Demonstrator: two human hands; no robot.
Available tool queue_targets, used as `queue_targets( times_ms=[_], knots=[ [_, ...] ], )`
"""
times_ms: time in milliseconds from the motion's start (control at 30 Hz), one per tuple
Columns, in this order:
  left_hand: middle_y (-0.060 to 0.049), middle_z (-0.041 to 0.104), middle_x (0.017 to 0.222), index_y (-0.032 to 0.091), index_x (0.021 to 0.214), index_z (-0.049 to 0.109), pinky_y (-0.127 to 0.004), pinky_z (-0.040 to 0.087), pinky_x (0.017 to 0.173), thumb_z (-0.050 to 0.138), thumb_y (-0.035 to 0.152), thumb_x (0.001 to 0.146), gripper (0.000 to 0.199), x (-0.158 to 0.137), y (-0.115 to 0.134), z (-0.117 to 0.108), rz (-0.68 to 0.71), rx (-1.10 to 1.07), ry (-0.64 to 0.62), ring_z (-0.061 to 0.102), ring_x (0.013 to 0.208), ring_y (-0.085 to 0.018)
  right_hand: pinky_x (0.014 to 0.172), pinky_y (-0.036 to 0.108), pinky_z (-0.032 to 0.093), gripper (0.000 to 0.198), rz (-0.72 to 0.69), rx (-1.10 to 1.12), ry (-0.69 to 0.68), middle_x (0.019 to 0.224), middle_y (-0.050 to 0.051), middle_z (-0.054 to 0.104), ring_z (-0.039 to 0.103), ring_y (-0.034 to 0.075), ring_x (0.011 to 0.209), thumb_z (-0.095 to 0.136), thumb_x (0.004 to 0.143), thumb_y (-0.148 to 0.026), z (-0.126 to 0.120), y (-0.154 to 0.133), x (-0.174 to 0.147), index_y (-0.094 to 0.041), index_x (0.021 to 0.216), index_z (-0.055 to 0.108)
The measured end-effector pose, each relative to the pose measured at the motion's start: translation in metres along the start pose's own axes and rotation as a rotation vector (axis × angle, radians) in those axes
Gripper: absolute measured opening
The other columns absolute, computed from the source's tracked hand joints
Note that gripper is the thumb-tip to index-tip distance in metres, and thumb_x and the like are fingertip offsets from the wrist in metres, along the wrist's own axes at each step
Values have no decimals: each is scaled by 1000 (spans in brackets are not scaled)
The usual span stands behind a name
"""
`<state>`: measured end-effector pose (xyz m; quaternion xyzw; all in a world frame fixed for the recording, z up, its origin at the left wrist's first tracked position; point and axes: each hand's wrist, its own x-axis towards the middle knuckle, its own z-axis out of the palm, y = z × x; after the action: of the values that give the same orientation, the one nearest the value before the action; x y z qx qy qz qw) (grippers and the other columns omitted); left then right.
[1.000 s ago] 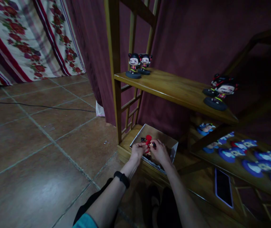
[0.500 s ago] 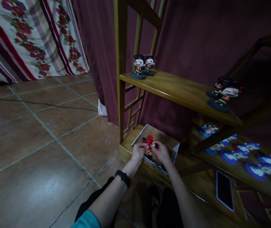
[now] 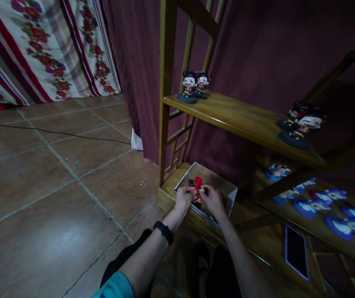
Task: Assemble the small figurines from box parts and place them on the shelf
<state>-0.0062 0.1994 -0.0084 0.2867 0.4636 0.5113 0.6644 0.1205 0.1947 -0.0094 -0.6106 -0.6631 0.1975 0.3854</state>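
Over a shallow white cardboard box (image 3: 229,194), my left hand (image 3: 184,198) and my right hand (image 3: 212,199) meet, both closed in a pinch. Between their fingertips is a small figurine (image 3: 202,190) with a dark-haired head; my fingers cover most of its body. A round red piece (image 3: 198,180) shows just beyond it, and I cannot tell whether the two are joined. Inside the box, another dark-haired figurine (image 3: 198,203) lies below my fingers. A small black piece (image 3: 191,182) is near the box's left side.
The box stands on the bottom board of a wooden shelf unit (image 3: 168,124). Black-haired figurines (image 3: 189,85) on dark round bases stand in pairs on the board above. Several figurines on blue bases (image 3: 349,227) and a phone (image 3: 296,251) are at the right. A black cable (image 3: 56,132) crosses the tiled floor.
The whole view has shifted slightly, so things appear a little further right. My hands keep nearly the same pose on the figurine over the box.
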Motion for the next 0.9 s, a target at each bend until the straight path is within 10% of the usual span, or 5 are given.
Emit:
queue_targets(
  times_ms=[500, 900],
  knots=[
    [-2, 58, 47, 9, 65, 66, -18, 40, 43, 69, 15, 59, 9, 9, -12, -4, 95, 128, 16, 49, 40, -7, 59, 29, 47, 24, 89, 164, 20, 71, 3, 66, 59, 17, 64, 54, 66, -32, 7, 6, -1, -19, 84, 63],
    [-7, 64, 62, 9, 68, 63, -27, 51, 61, 74, 20, 57, 19, 0, 13, -5, -91, -121, -40, 60, 56, -12, 48, 24, 44, 34, 146, 434, -73, 74, 2, 62, 52, 11, 52, 56, 68, -39, -4, 3, 5, -18, 93, 58]
  ],
)
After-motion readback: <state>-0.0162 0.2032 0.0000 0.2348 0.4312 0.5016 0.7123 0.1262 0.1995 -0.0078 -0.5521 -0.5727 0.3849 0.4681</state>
